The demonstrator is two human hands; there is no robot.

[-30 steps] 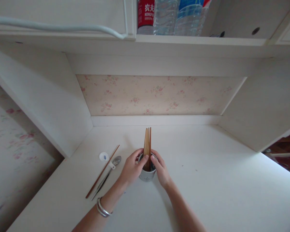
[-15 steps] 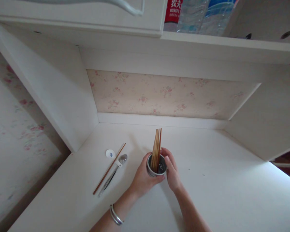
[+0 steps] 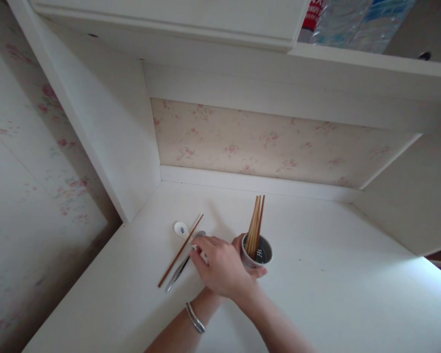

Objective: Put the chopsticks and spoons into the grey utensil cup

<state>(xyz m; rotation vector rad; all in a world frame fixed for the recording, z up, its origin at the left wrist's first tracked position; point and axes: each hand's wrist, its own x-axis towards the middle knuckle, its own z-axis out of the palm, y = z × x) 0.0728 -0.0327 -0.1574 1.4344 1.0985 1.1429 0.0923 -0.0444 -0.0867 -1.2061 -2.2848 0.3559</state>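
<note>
Head cam, last half-sec: the R hand (image 3: 222, 262) had let go of the grey cup (image 3: 266, 251) and crossed over to the loose cutlery, leaving the L hand (image 3: 257, 272) holding the cup alone. That hand was curled snugly round it, thumb at abt 6 o'clock, the rest mostly hidden at abt 10. I couldn't see the base, so no idea if it touched the bench (image 3: 316, 304). The bundled chopsticks (image 3: 256, 225) stood inside, tips toward 12 o'clock, same as before.

R fingers (image 3: 205, 241) were almost together at the handle end of the white spoon (image 3: 181, 229), a sliver of white showing betw. them; couldn't tell if they had a firm pinch. Its bowl lay betw. 9 & 10 o'clock from the cup, apparently still on the bench, w/ the lone chopstick (image 3: 180, 251) across its handle. The metal spoon (image 3: 175, 279) lay betw. 8 & 9, bowl part-hidden by the R hand.

My read: L had become the holder, freeing R for pick-up; white spoon prob. at grasp stage, not lifted.
</note>
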